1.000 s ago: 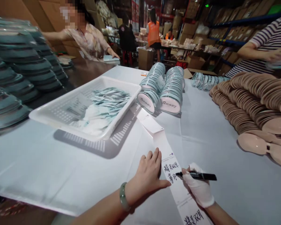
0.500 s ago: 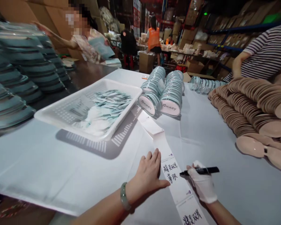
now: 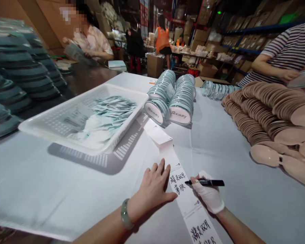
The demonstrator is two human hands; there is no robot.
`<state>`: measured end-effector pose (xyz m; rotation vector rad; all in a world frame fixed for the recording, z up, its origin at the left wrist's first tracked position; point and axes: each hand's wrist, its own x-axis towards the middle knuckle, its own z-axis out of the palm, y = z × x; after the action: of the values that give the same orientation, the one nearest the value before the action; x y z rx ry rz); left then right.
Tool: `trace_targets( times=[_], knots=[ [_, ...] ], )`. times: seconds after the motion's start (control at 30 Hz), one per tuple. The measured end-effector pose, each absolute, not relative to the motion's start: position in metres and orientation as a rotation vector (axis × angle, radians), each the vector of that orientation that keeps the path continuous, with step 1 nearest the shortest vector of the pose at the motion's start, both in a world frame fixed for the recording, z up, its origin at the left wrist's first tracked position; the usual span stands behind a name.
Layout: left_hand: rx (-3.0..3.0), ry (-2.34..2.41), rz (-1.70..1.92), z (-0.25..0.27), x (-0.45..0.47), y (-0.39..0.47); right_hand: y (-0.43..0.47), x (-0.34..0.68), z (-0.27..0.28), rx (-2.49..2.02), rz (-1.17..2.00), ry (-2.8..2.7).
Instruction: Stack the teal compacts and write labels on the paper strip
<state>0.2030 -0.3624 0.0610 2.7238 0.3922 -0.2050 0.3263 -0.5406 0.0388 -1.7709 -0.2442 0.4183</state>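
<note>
A long white strip of labels (image 3: pixel 186 200) runs across the white tabletop, with handwritten black characters on two of its sections. My bare left hand (image 3: pixel 152 184) lies flat along the strip's left edge, fingers spread, thumb touching the paper; a green bangle (image 3: pixel 127 214) circles that wrist. In my gloved right hand (image 3: pixel 207 195) I hold a black marker (image 3: pixel 208 183), its tip close to the last character on the upper section. The white glove leaves some fingertips bare. Beyond, the strip folds over near the stacked round packs.
A white plastic basket (image 3: pixel 101 149) of pale green packets stands to the left. Rows of packs marked "beauty" (image 3: pixel 180 113) stand ahead. Stacked beige oval pieces (image 3: pixel 266 154) lie right. Tall teal stacks (image 3: pixel 17 64) rise at far left. Other people work around the table, including one in stripes (image 3: pixel 284 51).
The view has shifted slightly, moving the table things left in the picture. Both hands keep their poses. The striped-sleeved person now holds packs; the person at left has drawn a reaching arm in.
</note>
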Motion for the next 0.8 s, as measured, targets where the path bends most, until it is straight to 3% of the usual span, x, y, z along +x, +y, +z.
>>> trace_targets(
  times=[0.8],
  knots=[
    [2.745,0.387,-0.202,0.064,0.203,-0.362,-0.542,0.33,0.047,-1.874,0.222,-0.39]
  ],
)
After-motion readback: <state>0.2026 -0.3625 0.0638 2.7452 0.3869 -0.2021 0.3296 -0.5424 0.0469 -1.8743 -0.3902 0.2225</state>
